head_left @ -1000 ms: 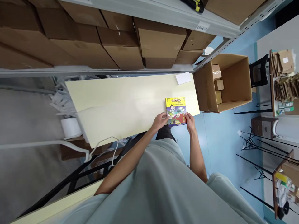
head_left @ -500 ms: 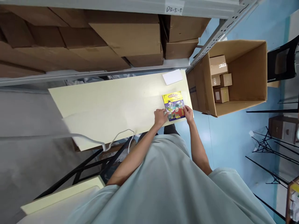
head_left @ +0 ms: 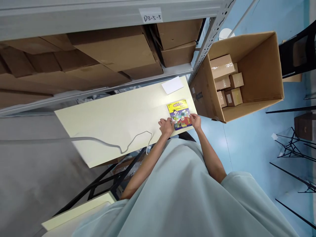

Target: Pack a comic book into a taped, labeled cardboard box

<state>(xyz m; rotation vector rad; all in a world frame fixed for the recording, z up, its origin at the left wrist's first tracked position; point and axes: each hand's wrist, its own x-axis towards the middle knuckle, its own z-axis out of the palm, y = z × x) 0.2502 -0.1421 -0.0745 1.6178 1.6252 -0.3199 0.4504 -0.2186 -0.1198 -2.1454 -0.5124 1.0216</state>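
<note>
A single head-worn camera looks forward and steeply down over the shirt (head_left: 182, 194), which fills the near bottom. The left hand (head_left: 167, 127) and right hand (head_left: 196, 122) sit farther off, near mid-view, at the table (head_left: 118, 115); the shelf (head_left: 98, 20) crosses the top, the carton (head_left: 261, 77) stands right.

Book (head_left: 182, 110): part of left edge hidden by left fingers (head_left: 171, 123); fine print too small to read. Black chair (head_left: 300, 52) cut by right edge. Small boxes (head_left: 221, 65) partly hidden by wall of large carton (head_left: 204, 85).
</note>
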